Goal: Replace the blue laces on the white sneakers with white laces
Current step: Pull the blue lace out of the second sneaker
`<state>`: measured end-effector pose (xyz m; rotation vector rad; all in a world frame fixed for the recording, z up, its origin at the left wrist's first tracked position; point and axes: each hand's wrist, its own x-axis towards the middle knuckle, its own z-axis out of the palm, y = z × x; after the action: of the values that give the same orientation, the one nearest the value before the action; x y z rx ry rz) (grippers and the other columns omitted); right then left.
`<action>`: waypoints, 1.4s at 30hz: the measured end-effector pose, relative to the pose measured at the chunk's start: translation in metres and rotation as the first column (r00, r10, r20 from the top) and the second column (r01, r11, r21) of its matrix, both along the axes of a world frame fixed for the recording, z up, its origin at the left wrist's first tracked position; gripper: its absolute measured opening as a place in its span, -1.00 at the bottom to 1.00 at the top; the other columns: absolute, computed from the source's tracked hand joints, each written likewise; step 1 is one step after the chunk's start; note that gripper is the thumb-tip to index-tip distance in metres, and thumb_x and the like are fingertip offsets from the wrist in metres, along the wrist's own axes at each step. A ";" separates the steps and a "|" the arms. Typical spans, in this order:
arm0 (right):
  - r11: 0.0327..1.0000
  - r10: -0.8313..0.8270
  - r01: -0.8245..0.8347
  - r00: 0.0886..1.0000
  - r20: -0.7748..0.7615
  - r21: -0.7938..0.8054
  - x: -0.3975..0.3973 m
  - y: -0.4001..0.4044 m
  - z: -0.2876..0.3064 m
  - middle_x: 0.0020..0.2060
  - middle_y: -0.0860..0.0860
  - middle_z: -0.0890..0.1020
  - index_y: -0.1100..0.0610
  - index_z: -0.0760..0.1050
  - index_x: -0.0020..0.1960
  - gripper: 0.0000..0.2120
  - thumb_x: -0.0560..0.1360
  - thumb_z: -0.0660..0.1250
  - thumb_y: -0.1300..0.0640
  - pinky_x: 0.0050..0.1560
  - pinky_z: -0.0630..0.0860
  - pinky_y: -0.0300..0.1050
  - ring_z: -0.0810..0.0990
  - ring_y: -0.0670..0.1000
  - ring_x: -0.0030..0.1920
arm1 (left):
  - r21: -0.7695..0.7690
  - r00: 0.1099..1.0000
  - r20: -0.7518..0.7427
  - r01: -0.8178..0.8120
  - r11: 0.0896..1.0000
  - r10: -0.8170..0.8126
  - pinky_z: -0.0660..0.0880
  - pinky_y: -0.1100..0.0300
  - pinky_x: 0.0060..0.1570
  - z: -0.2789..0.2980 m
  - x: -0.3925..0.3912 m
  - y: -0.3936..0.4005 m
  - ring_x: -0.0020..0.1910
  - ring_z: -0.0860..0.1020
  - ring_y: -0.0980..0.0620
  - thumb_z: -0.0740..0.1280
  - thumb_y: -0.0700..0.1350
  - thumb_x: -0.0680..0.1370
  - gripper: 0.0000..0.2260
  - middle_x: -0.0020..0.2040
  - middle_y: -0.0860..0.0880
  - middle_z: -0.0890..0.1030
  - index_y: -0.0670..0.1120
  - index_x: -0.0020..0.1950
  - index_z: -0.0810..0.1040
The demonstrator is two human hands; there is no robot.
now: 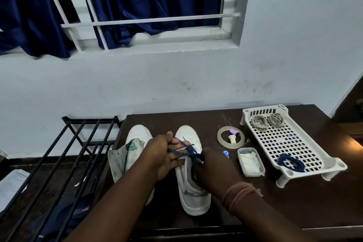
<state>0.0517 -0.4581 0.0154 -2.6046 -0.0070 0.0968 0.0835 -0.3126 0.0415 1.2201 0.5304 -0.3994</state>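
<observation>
Two white sneakers stand on a dark brown table, toes toward the wall. The left sneaker (137, 135) has no lace and its tongue hangs open. Above the right sneaker (193, 192), a blue lace (185, 146) is wound around the spread fingers of my left hand (165, 155). My right hand (212, 171) pinches the bundled part of that lace just above the shoe's opening. A second blue lace (290, 163) lies coiled in the white perforated tray (318, 155). Two pale lace bundles (267, 121) rest at the tray's far end.
A tape ring (222, 139) with a small purple-capped item (234, 131) inside lies right of the shoes. A clear box of white pieces (250, 161) and a small blue object (226, 153) sit nearby. A black metal rack (59, 163) stands left of the table (294, 202).
</observation>
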 end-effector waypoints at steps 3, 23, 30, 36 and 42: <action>0.999 -0.038 0.037 0.998 0.047 0.027 0.001 -0.004 0.006 -0.18 -0.01 0.64 0.08 0.56 -0.09 -0.86 0.51 0.28 0.04 -0.16 0.46 -0.15 0.63 0.05 -0.11 | -0.163 0.996 -0.063 -0.078 0.983 0.069 0.58 -0.08 0.03 0.004 0.004 0.008 -0.03 0.69 -0.14 0.23 -0.04 0.69 -0.77 0.02 -0.19 0.73 -0.11 -0.12 0.47; 0.947 0.081 -0.102 0.994 0.079 0.304 0.015 -0.013 -0.016 -0.15 -0.09 0.57 -0.01 0.36 0.02 -0.71 0.42 0.41 0.17 -0.17 0.45 -0.22 0.56 -0.05 -0.17 | 0.752 0.894 0.243 0.073 0.655 -0.378 0.64 0.03 -0.08 -0.025 -0.006 -0.005 -0.23 0.67 0.10 0.56 -0.08 0.29 -0.79 -0.26 0.06 0.70 0.01 -0.13 0.63; 0.944 -0.026 -0.003 0.996 0.084 0.329 0.021 -0.016 -0.026 -0.10 -0.09 0.65 -0.07 0.43 0.10 -0.68 0.41 0.33 0.21 -0.03 0.56 -0.05 0.62 -0.06 -0.10 | 0.842 0.841 0.327 -0.052 0.538 -0.431 0.37 0.46 -0.30 -0.039 -0.007 0.005 -0.28 0.53 0.33 0.44 -0.23 0.43 -0.80 -0.31 0.11 0.60 0.05 -0.12 0.51; 0.809 -0.095 0.103 0.994 -0.044 0.578 0.024 -0.022 -0.021 -0.16 0.00 0.63 -0.02 0.44 0.02 -0.61 0.37 0.33 0.42 -0.28 0.51 -0.31 0.61 -0.05 -0.21 | 0.707 0.908 0.250 0.066 0.704 -0.336 0.60 0.08 -0.07 -0.046 -0.001 0.012 -0.22 0.66 0.07 0.39 -0.23 0.40 -0.81 -0.21 0.01 0.70 0.00 -0.04 0.60; 0.876 -0.086 0.013 0.988 0.130 0.482 0.026 -0.016 -0.018 -0.18 -0.12 0.57 -0.12 0.42 0.11 -0.55 0.37 0.47 0.25 -0.14 0.50 -0.20 0.58 -0.16 -0.21 | 0.514 0.890 0.356 0.069 0.855 -0.286 0.59 0.09 -0.04 -0.044 0.000 0.001 -0.18 0.64 0.06 0.48 -0.28 0.37 -0.73 -0.17 -0.01 0.70 -0.08 0.03 0.62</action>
<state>0.0775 -0.4742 -0.0028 -2.1044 -0.0145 -0.1064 0.0835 -0.3120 -0.0026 1.8069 0.1320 -0.1453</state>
